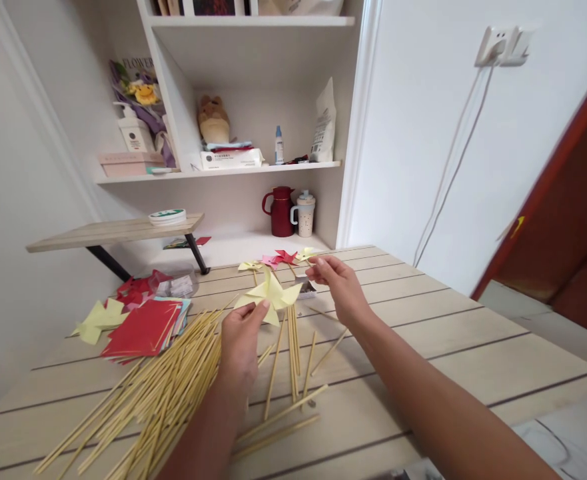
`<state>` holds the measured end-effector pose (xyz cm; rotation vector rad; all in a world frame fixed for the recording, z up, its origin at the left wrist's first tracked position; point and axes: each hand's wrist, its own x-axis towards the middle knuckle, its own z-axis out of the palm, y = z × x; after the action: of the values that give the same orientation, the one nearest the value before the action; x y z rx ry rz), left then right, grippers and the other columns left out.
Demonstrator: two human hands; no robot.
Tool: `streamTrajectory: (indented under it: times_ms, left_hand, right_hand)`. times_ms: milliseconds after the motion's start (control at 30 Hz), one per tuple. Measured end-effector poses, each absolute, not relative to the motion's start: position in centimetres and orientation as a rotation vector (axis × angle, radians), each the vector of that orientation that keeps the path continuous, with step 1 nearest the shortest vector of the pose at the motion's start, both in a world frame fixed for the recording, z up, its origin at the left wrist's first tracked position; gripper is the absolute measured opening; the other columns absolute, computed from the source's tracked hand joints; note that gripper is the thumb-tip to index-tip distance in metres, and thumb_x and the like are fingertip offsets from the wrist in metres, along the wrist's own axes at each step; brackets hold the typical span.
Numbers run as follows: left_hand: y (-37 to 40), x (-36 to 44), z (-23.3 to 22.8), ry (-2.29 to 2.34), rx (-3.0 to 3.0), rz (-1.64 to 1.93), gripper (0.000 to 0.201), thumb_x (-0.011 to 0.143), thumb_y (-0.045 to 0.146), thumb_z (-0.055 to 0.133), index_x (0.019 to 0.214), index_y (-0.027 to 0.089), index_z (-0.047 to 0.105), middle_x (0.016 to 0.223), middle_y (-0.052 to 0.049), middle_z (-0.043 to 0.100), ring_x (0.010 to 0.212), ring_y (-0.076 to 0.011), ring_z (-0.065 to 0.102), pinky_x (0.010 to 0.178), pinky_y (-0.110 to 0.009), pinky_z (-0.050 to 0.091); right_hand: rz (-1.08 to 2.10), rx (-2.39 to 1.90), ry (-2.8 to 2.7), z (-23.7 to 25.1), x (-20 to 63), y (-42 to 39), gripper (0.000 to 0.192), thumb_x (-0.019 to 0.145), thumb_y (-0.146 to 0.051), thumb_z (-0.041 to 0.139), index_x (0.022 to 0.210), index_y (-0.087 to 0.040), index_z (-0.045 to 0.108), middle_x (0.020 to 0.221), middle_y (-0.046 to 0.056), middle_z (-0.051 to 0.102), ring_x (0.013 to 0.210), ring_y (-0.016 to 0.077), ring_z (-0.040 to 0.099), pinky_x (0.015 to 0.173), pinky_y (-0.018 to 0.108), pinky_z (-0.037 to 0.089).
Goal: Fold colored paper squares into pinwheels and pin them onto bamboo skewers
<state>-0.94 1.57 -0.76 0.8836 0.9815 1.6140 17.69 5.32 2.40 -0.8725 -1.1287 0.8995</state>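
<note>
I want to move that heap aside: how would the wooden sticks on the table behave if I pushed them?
The wooden sticks look thin, round and straight, so they would probably roll and fan apart rather than slide together. They lie loosely crossed on the smooth table, so some may scatter. They seem light and fairly stiff.

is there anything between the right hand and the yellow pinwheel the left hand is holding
Nothing visible. The right hand hangs just right of the yellow pinwheel held by the left hand, with only open air above the table between them.
</note>
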Motion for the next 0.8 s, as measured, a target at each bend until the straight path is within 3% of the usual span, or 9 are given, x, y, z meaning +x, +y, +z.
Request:
streamTrajectory:
  times_ms: [200, 367, 567, 800]
  left_hand:
    - [2.4, -1.7, -1.2, 0.909, 0.799, 1.719, 0.032, 0.056, 0.030, 0.090, 0.079, 0.012, 0.077, 0.081, -0.006, 0.077, 0.079, -0.0154, 0.068, 0.083, -0.028, 0.049]
    - [2.6, -2.2, -1.3, 0.929, 0.759, 1.749, 0.030, 0.056, 0.029, 0.090, 0.077, 0.013, 0.076, 0.080, -0.005, 0.076, 0.078, -0.0147, 0.067, 0.082, -0.027, 0.049]
    - [2.5, -2.2, -0.9, 0.932, 0.734, 1.781, 0.029, 0.054, 0.026, 0.090, 0.074, 0.012, 0.075, 0.076, -0.004, 0.075, 0.073, -0.0127, 0.066, 0.076, -0.024, 0.049]
    - [2.6, -2.3, -1.3, 0.955, 0.718, 1.767, 0.030, 0.054, 0.027, 0.090, 0.075, 0.012, 0.075, 0.077, -0.004, 0.075, 0.076, -0.0139, 0.066, 0.078, -0.026, 0.050]
  right_hand:
    - [0.942, -0.987, -1.173, 2.7, 19.6, 5.9, 0.037, 0.078, -0.052, 0.068, 0.091, -0.017, 0.070, 0.076, 0.004, 0.069, 0.069, 0.0153, 0.060, 0.066, 0.028, 0.044]
    - [0.647, -1.566, -1.870, 2.9, 22.0, 6.5, 0.031, 0.093, -0.043, 0.047, 0.095, -0.021, 0.070, 0.096, 0.005, 0.075, 0.085, 0.0172, 0.066, 0.071, 0.027, 0.046]
    - [0.344, -2.042, -2.062, 2.1, 25.7, 6.9, 0.015, 0.077, -0.036, 0.071, 0.083, -0.023, 0.073, 0.092, 0.008, 0.075, 0.090, 0.0277, 0.067, 0.070, 0.032, 0.043]
    - [0.215, -2.255, -2.106, 0.5, 26.8, 7.8, 0.017, 0.076, -0.033, 0.073, 0.087, -0.020, 0.074, 0.104, 0.012, 0.073, 0.096, 0.0294, 0.067, 0.069, 0.031, 0.044]
